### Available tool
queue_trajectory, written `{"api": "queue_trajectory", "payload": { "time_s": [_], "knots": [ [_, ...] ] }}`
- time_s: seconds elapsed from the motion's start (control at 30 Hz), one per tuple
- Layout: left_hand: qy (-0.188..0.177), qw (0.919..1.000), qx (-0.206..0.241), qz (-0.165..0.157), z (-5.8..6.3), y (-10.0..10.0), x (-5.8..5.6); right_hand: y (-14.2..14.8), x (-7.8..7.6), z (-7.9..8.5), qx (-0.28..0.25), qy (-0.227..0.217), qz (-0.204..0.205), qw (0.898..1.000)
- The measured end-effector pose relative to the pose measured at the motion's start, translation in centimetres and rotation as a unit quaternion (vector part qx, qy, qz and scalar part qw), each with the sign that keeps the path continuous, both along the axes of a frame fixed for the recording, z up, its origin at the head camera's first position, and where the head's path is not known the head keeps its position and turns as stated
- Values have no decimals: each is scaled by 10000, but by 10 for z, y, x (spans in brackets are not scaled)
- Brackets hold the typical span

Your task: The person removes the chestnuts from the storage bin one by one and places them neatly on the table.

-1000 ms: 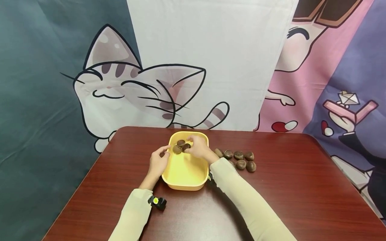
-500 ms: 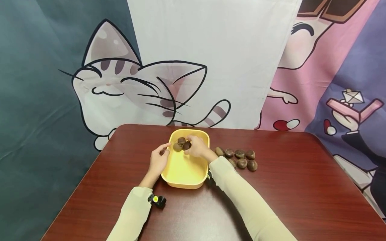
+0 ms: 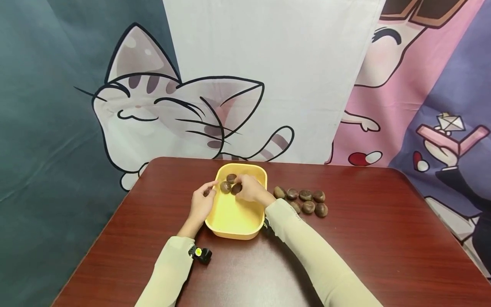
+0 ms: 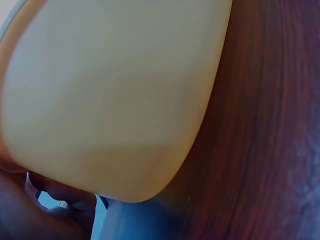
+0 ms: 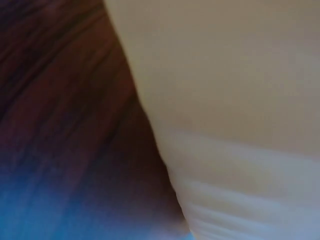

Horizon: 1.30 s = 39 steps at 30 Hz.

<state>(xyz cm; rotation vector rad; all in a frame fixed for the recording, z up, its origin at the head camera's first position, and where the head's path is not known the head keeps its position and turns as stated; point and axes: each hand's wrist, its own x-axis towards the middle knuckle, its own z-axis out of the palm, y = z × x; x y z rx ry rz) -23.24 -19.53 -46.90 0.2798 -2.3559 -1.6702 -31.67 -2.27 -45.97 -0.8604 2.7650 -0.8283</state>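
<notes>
A yellow plastic bin (image 3: 235, 236) stands on the table, and its pale wall (image 4: 115, 100) fills much of the left wrist view. My left hand (image 3: 202, 204) grips the bin's left rim with fingers and thumb. Inside, near the far end, my right hand (image 3: 251, 188) reaches over the right rim and pinches a dark chestnut (image 3: 235, 189). Two more chestnuts lie close beside it, one behind (image 3: 231, 178) and one to the left (image 3: 225, 187). The right wrist view shows only the bin's outer wall (image 5: 240, 100) and table, so the right fingers are hidden there.
Right of the bin, several chestnuts (image 3: 308, 207) lie in two rough rows on the red-brown table (image 3: 364, 238). The right sleeve (image 3: 307, 243) passes just in front of them. A printed cat curtain (image 3: 161, 115) hangs behind the table's far edge.
The chestnut at my right fingers has shifted slightly toward me, with the fingers following it. My left hand stays on the rim. The head view has tilted a little.
</notes>
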Motion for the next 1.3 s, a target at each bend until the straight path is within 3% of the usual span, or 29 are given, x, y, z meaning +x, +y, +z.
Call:
{"api": "queue_trajectory", "payload": {
  "time_s": [0.13, 0.3, 0.53, 0.8, 1.3],
  "knots": [
    [17, 10000, 21, -57, 1, 0, 0, -1, 1, -1, 123, 261, -17, 9996],
    [43, 10000, 3, -43, 0, -1, -1, -2, 5, 3, 142, 215, -50, 9997],
    [48, 9998, 9, -173, 3, 1, 0, 11, 16, 24, -555, 250, -66, 9981],
    [-149, 9997, -6, -172, 5, -2, 3, 60, 43, 54, -1095, 397, -159, 9931],
    [-177, 9996, 50, -192, 4, -3, 0, 163, 93, 51, -1357, 207, -885, 9866]
  ]
}}
